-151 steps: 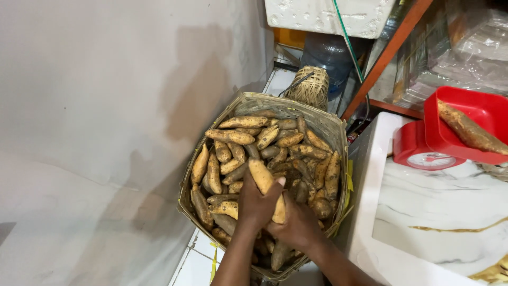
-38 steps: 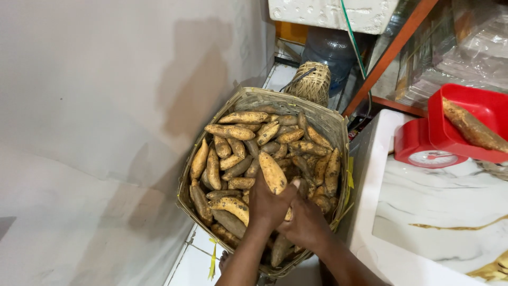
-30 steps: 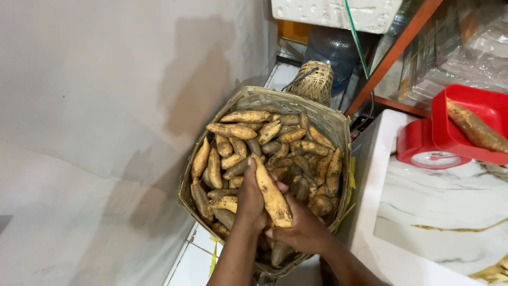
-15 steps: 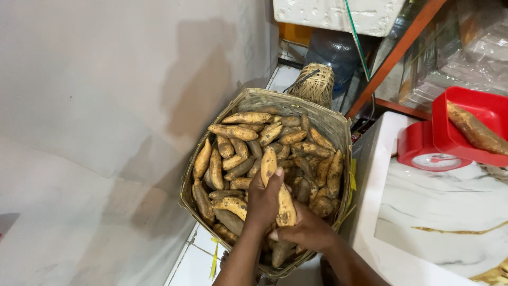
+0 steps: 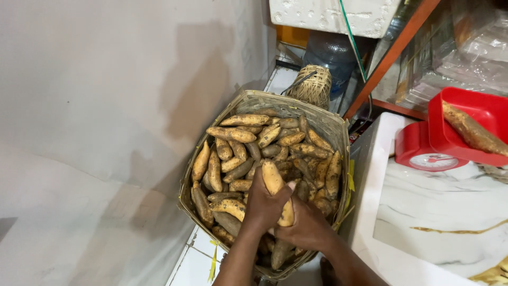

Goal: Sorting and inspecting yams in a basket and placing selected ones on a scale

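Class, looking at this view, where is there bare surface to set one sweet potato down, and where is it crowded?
Free: the white marble counter below the red scale. Crowded: the woven basket, heaped with sweet potatoes; both hands hold one over it.

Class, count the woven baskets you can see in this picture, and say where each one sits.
2. A large woven basket full of tubers sits on the floor under both hands; a small woven basket stands just behind it. Others may be hidden.
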